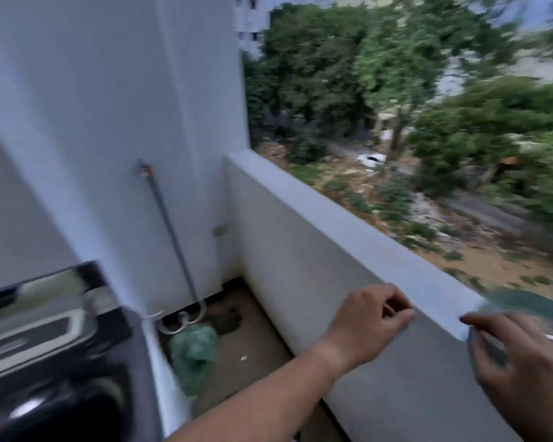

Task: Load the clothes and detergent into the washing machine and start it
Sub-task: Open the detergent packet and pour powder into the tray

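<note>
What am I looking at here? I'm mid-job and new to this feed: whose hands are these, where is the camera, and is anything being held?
This is one wide-angle camera worn on a person's head, looking forward and down. There is no robot, only two bare hands. The scene is a balcony. The dark washing machine sits at lower left. A grey hose runs down the white wall behind it, and a green bag lies on the floor beside it. The left hand and right hand reach toward the balcony's parapet wall. The left hand's fingers are curled; motion blur hides whether either hand holds anything. A blurred greenish shape lies on the ledge by the right hand; I cannot identify it.
</note>
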The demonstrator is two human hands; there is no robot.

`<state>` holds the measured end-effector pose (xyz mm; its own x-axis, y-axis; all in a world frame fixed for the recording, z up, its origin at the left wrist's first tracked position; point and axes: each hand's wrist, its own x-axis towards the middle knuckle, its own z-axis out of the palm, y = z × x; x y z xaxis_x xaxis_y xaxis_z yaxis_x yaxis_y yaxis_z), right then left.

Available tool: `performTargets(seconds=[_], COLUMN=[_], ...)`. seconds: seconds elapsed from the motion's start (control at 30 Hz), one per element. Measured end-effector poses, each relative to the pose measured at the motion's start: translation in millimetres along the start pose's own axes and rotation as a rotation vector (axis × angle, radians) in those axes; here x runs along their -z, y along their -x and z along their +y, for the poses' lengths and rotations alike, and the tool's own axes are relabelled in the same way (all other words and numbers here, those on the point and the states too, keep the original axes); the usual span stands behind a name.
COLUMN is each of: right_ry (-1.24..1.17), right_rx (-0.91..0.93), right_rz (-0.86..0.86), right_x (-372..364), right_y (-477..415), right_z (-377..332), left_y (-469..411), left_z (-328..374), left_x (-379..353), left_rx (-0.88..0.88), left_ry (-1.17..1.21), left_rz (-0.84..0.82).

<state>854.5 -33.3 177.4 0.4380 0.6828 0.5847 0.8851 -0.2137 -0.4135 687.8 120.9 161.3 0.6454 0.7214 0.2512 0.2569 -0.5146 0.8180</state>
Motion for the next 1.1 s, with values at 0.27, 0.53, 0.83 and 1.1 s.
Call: performTargets(seconds=[0.27,0.53,0.83,1.1], right_ry=[-0.14,-0.376,-0.434,-0.357], right_rx=[0.267,0.519,0.63,0.461], right_rz=[-0.24,-0.372,-0.648,-0.986], right_x=[-118,-197,-271,-349], right_y=[-24,4,96,174], right_z=[-164,-343,-500,-542], left_y=[100,221,370,472], left_z=[-83,-123,-215,-313], left_x=[157,307,396,419], left_rx=[0.177,0.277,0.528,0.903], left_ry=[-0.148,-0.172,-0.106,0.127], left_rz=[0.4,0.662,0.869,0.963])
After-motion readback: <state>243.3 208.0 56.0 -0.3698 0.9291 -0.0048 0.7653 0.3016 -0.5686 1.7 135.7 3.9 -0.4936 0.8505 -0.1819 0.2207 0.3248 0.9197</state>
